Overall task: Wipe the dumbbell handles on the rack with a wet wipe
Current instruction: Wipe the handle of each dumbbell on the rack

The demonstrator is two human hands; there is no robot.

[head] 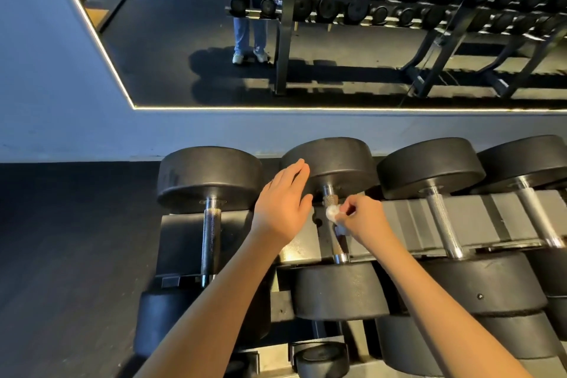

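Currently, the handling notes for this step are reading as follows:

1. The right hand (362,219) is pinching a bunched white wet wipe (333,212) between its fingertips and pressing it against the knurled handle (334,224) of the second dumbbell from the left on the top tier of the rack (408,224).
2. The left hand (283,209) is resting flat, fingers extended and holding nothing, on the rear head (329,163) of that same dumbbell, apparently steadying it.
3. The wipe is behaving as a soft, light, damp item; it is conforming to the bar and likely snagging slightly on the knurling. A firm pinch near its middle is advisable so it does not slip out.
4. The dumbbell is appearing heavy and rigid, sitting in its cradle; lifting it is unnecessary. Wrapping the wipe around the bar and sliding it between the two heads is the suitable hold.
5. The neighbouring handles, left (211,233) and right (441,224), are lying exposed and within reach.
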